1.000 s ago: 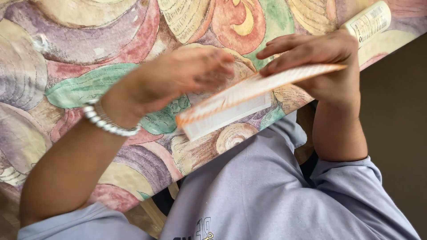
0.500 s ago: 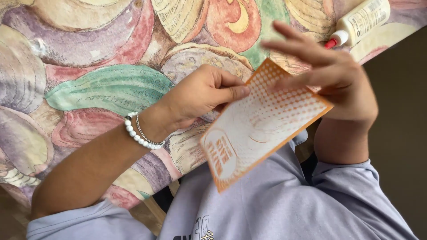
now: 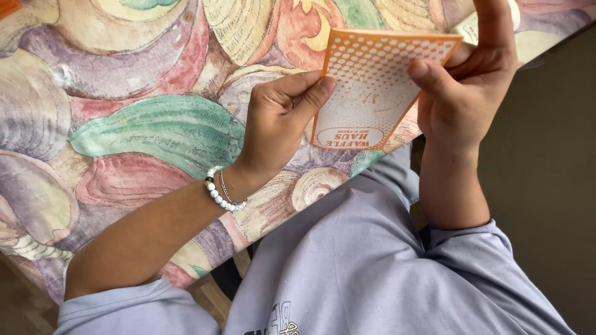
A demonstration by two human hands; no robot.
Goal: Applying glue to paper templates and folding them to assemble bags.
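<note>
Surface: table covering (image 3: 143, 124) printed with large shells in purple, teal, pink and yellow, seen from above; a darker floor is seen to the right of the table edge.

Card: orange and white card (image 3: 375, 87), with a dotted pattern fading from orange at the top to white lower down and an oval emblem near its bottom edge. It is held upright above the table edge, its printed face turned toward the camera, between the two hands.

Left hand: left hand (image 3: 276, 124) is closed on the card's left edge, which is pinched between the thumb and the curled fingers.

Right hand: right hand (image 3: 465, 93) is closed on the card's right edge, the thumb pressed on the front face, the fingers behind it, one finger raised upward.

Wrist: a white bead bracelet (image 3: 220, 195) and a thin chain are worn on the left wrist.

Clothing: pale lilac sleeves and top (image 3: 360, 267) are seen below the arms.

Behind card: a pale tube-like object (image 3: 469, 28) is partly hidden on the table by the right hand.
</note>
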